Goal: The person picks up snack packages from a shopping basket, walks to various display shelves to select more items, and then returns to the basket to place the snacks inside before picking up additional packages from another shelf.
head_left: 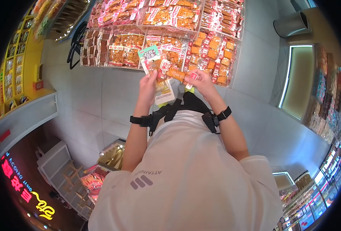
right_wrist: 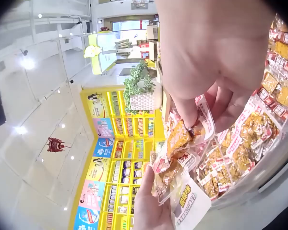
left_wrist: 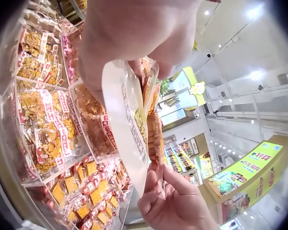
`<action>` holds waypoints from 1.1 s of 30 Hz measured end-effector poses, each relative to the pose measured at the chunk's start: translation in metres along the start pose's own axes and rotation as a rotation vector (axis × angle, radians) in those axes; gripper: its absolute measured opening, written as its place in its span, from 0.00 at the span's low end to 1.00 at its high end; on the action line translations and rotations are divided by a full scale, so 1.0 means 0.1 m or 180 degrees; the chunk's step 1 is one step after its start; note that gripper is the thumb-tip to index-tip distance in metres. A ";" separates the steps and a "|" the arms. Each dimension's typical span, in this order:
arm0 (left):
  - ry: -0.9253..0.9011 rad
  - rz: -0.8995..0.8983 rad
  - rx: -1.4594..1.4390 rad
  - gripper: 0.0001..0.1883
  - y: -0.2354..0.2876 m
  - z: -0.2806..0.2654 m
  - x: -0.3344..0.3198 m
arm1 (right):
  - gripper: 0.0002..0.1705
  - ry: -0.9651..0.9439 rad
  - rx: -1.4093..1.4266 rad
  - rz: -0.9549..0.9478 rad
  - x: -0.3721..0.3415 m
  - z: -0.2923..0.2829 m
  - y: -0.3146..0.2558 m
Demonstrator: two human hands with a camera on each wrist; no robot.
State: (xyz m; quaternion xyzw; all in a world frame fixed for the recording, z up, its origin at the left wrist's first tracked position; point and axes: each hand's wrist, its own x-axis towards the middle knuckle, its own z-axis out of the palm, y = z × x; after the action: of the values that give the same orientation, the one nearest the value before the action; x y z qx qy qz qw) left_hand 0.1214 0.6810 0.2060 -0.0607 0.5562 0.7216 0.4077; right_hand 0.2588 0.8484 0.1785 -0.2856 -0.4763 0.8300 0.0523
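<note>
One pouch (head_left: 160, 84) in grip of left hand (head_left: 146, 89); one snack (head_left: 176, 74) pinched by right hand (head_left: 202, 82), just beside it. Step: seemingly comparing; next move probably calls for steady holds.

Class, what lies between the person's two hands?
In the head view, an orange snack packet and part of a green and white packet.

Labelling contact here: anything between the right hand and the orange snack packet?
Nothing visible: the right hand pinches one end of the orange snack packet directly. The white-and-green package in the left hand is at the packet's other end, not in between.
</note>
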 end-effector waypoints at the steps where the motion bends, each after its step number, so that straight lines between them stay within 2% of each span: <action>1: -0.0011 -0.0029 0.0010 0.13 -0.03 0.01 0.03 | 0.10 0.0021 0.0026 -0.0024 -0.02 -0.03 -0.04; 3: 0.0096 0.0116 0.0565 0.11 -0.10 0.06 0.10 | 0.11 -0.0049 -0.0176 -0.0097 -0.01 -0.15 -0.05; 5: 0.0012 -0.0027 0.0440 0.11 -0.15 0.09 0.15 | 0.12 -0.0059 -0.0396 -0.0175 -0.05 -0.37 -0.03; 7: -0.0051 -0.0157 0.0336 0.11 -0.17 0.11 0.21 | 0.17 -0.0526 -0.0718 0.0043 -0.05 -0.52 -0.04; 8: -0.0178 -0.0240 0.0478 0.11 -0.18 0.11 0.22 | 0.21 -0.0520 -0.0753 0.0158 -0.08 -0.58 -0.03; 10: -0.0296 -0.0339 0.0627 0.12 -0.25 0.12 0.26 | 0.21 -0.0617 -0.0764 -0.0034 -0.07 -0.54 -0.10; 11: -0.0503 -0.0602 0.0968 0.12 -0.31 0.11 0.29 | 0.21 -0.0739 -0.0787 -0.0237 -0.06 -0.50 -0.13; 12: -0.0712 -0.0853 0.1307 0.12 -0.33 0.13 0.32 | 0.23 -0.0757 -0.0896 -0.0137 -0.04 -0.43 -0.20; 13: -0.0722 -0.0852 0.1317 0.12 -0.34 0.21 0.33 | 0.23 -0.0747 -0.0892 -0.0146 0.00 -0.39 -0.21; 15: -0.0872 -0.0661 0.1352 0.12 -0.35 0.35 0.30 | 0.21 -0.0624 -0.1340 -0.0166 0.08 -0.33 -0.25; 16: -0.0682 -0.0587 0.2052 0.13 -0.31 0.39 0.32 | 0.18 -0.0629 -0.1673 -0.0374 0.08 -0.33 -0.31; 18: -0.0694 -0.0327 0.1997 0.15 -0.35 0.38 0.37 | 0.16 -0.0587 -0.1461 -0.0409 0.10 -0.33 -0.33; 19: -0.0767 -0.0544 0.1825 0.17 -0.32 0.33 0.38 | 0.14 -0.0597 -0.1184 -0.0335 0.11 -0.32 -0.30; 20: -0.0641 -0.0794 0.1050 0.19 -0.20 0.49 0.31 | 0.14 -0.0565 -0.1192 -0.0259 0.13 -0.31 -0.26; 21: -0.0670 -0.0791 0.0790 0.17 -0.33 0.35 0.37 | 0.14 -0.0535 -0.1187 -0.0169 0.16 -0.29 -0.25; 22: -0.0843 -0.0588 0.1313 0.15 -0.29 0.37 0.34 | 0.15 -0.0446 -0.1999 -0.0027 0.19 -0.25 -0.35; 23: -0.0998 -0.0382 0.1836 0.14 -0.25 0.39 0.31 | 0.15 -0.0452 -0.2019 -0.0050 0.21 -0.20 -0.40; 25: -0.0839 -0.0440 0.1870 0.12 -0.20 0.39 0.32 | 0.17 -0.0160 -0.2320 -0.0126 0.27 -0.07 -0.48; 27: -0.0670 -0.0513 0.1879 0.10 -0.20 0.31 0.35 | 0.17 -0.0166 -0.2657 -0.0073 0.31 0.07 -0.49; 29: -0.0633 -0.0390 0.1491 0.10 -0.26 0.10 0.36 | 0.17 -0.0024 -0.2858 -0.0209 0.35 0.21 -0.37; 33: -0.0243 0.0102 0.1451 0.11 -0.05 0.03 0.28 | 0.19 0.0130 -0.2779 -0.0864 0.41 0.54 -0.27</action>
State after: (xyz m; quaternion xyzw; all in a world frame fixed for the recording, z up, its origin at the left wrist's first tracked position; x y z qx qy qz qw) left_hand 0.1073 0.6978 0.1884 0.0692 0.6899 0.5854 0.4202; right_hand 0.1913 0.8368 0.2035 -0.2323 -0.8134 0.5314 0.0447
